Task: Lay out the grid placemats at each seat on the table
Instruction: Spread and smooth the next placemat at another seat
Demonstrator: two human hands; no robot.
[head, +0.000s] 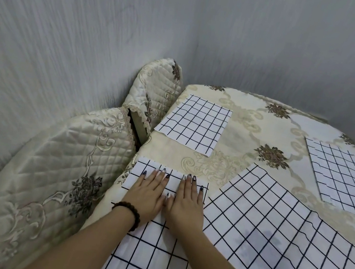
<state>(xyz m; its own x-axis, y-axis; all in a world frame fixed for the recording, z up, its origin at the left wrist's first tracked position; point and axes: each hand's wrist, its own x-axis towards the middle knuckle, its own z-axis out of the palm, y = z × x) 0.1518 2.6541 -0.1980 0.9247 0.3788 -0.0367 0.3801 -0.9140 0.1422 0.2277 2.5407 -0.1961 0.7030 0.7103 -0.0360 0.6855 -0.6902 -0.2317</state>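
Head view: my left hand (147, 196) and right hand (187, 201) press flat, fingers straight, on the nearest grid placemat (151, 248).
It lies at the table (238, 131) edge nearest me; I should smooth outward, squaring it to that edge.

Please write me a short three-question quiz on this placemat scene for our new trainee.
1. True or false: both hands lie flat on the near placemat.
2. How many grid placemats show on the table?
3. Which wrist wears the bead bracelet: A left, B right?

Key: 1 true, left hand and right hand press it with straight fingers. 2 four, counting the far left placemat, far right placemat and large placemat. 3 A.
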